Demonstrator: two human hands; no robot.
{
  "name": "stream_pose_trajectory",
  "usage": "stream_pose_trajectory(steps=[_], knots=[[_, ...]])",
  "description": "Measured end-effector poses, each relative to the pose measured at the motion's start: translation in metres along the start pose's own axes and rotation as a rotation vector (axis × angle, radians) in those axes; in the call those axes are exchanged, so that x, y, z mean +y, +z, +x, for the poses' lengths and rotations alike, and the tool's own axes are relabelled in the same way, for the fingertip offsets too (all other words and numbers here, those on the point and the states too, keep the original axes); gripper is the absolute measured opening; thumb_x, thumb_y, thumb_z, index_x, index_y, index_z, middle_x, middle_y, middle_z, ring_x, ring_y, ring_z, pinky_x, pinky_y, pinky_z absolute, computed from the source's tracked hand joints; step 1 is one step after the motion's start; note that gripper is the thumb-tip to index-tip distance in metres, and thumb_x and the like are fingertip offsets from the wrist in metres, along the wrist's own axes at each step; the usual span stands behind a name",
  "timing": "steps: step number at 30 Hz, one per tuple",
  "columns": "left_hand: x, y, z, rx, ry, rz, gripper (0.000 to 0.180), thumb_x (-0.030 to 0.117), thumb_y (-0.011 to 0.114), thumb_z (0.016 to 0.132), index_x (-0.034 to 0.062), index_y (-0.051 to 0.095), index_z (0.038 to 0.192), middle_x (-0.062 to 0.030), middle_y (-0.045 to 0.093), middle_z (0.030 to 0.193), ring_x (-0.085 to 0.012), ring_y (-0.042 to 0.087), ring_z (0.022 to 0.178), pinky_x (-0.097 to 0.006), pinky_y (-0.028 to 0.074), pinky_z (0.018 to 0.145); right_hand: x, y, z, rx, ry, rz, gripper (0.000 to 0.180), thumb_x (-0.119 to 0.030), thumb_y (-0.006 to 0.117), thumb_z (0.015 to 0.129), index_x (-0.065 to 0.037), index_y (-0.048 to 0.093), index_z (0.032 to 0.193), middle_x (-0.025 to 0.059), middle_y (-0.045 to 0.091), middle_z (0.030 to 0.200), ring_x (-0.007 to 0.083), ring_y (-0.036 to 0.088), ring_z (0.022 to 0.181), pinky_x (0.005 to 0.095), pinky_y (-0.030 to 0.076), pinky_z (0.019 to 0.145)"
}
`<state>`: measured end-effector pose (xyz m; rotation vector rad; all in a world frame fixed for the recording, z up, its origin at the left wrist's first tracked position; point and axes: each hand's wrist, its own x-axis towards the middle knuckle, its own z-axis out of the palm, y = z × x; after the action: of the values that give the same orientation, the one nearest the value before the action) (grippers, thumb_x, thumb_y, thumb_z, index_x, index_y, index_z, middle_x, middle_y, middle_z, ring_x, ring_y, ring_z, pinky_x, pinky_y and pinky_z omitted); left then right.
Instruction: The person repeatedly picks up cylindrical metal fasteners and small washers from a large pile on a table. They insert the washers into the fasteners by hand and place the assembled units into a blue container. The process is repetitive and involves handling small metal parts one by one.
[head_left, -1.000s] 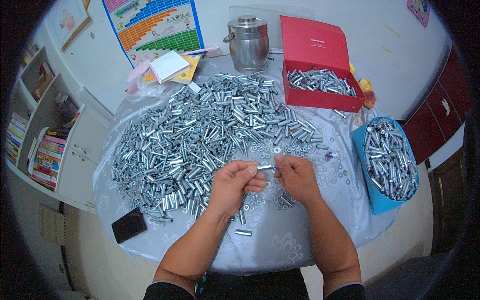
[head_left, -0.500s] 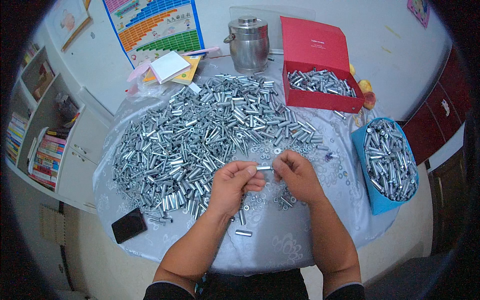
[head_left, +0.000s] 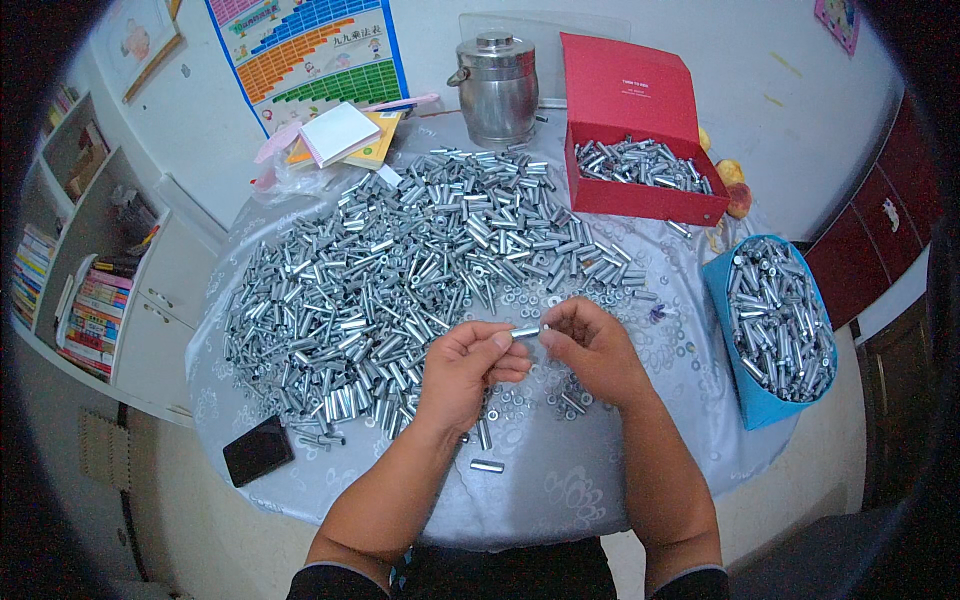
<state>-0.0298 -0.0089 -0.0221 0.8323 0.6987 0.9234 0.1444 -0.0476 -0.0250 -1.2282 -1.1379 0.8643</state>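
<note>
Over the middle of the table, my left hand [head_left: 468,365] pinches a short shiny metal sleeve [head_left: 524,331] between thumb and fingers. Its right end points at my right hand [head_left: 592,345], whose thumb and forefinger come together there. Whatever sits between those right fingertips is too small to make out. A big heap of loose metal sleeves and bolts [head_left: 400,270] spreads just beyond and left of my hands. Small washers [head_left: 515,400] lie scattered beneath and around them. One loose sleeve [head_left: 487,466] rests on the silvery tablecloth [head_left: 540,505] closer to me.
At the back right stands an open red box [head_left: 645,201] of metal parts. A blue container [head_left: 745,385] full of bolts is at the right edge. A black phone [head_left: 258,452] lies front left. A steel pot [head_left: 497,95] and notebooks [head_left: 340,133] occupy the back.
My right thumb and forefinger have shifted a little at the sleeve's end, and the other right fingers have lifted slightly. The sleeve's right end now tilts up a bit. My left hand stays nearly still.
</note>
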Motion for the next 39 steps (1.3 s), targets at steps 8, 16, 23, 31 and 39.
stream_pose_trajectory(steps=[8,16,23,31,39], knots=[[0.0,-0.002,0.0,-0.003,-0.012,-0.001,0.019,0.01,0.06,0.094,-0.0033,0.062,0.107,-0.0146,0.07,0.088,-0.0204,0.071,0.072,-0.03,0.06,0.063,-0.006,-0.015,0.002,-0.141,0.169,-0.078,0.022,-0.023,0.06,0.096,-0.001,0.063,0.093,0.0029,0.062,0.074,0.0099,0.057,0.066,0.0263,0.046,0.057],[0.001,0.0,0.0,-0.015,-0.008,0.004,0.019,0.011,0.061,0.094,-0.0028,0.062,0.107,-0.014,0.07,0.088,-0.0196,0.07,0.072,-0.029,0.06,0.063,-0.006,-0.01,0.0,-0.15,0.166,-0.078,0.015,-0.018,0.062,0.094,-0.003,0.063,0.097,0.0028,0.063,0.079,0.0102,0.058,0.069,0.0254,0.047,0.063],[-0.001,-0.003,0.0,-0.019,-0.017,-0.057,0.018,0.01,0.061,0.093,-0.0026,0.062,0.107,-0.0141,0.07,0.088,-0.0203,0.071,0.074,-0.029,0.06,0.064,-0.008,-0.011,0.0,-0.175,0.144,0.076,0.014,-0.012,0.063,0.093,-0.002,0.061,0.101,0.0026,0.063,0.084,0.01,0.059,0.074,0.0249,0.049,0.068],[0.0,-0.004,0.001,-0.007,-0.047,-0.078,0.017,0.006,0.062,0.091,-0.0021,0.062,0.106,-0.0141,0.07,0.088,-0.0207,0.071,0.075,-0.029,0.06,0.065,-0.009,-0.011,0.0,-0.134,0.147,-0.067,0.014,-0.015,0.063,0.093,-0.001,0.062,0.097,0.0023,0.063,0.081,0.0098,0.059,0.072,0.0253,0.048,0.066],[0.0,-0.002,0.001,0.028,-0.034,-0.034,0.017,0.005,0.063,0.09,-0.0033,0.063,0.104,-0.0142,0.07,0.088,-0.0198,0.071,0.072,-0.028,0.06,0.063,0.003,-0.007,0.0,-0.094,-0.024,-0.081,0.03,-0.031,0.056,0.097,-0.003,0.063,0.089,0.0026,0.06,0.068,0.0126,0.054,0.058,0.028,0.045,0.056]])
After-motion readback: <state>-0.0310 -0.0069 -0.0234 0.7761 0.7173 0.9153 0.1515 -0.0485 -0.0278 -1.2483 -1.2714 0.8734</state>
